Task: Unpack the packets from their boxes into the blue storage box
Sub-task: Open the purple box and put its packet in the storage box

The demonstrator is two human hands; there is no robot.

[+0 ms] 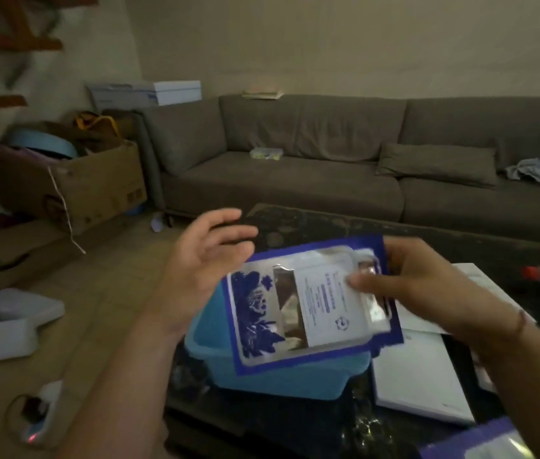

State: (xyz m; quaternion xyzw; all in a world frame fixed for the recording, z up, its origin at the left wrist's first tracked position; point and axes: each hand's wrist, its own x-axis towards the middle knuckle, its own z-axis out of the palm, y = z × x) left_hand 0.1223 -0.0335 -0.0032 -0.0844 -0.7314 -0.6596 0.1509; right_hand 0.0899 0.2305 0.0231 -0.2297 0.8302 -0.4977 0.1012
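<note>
A person's right hand (427, 286) pinches a stack of blue-bordered foil packets (311, 303) by its right edge, thumb on the printed face, fingers behind, holding it tilted in the air directly above the blue storage box (281, 376). The left hand (209, 260) hovers just beside the stack's upper-left corner, fingers spread and relaxed, gripping nothing; whether its fingertips touch the packets cannot be told. The storage box sits near the front-left corner of a dark coffee table (328, 223), its inside hidden by the stack. Just to its right lies a flat white box (421, 382), and another blue-edged packet (480, 442) shows at the table's front edge. A grey sofa (295, 160) stands beyond the table's far edge, with cardboard cartons (73, 187) on the floor to the left.
</note>
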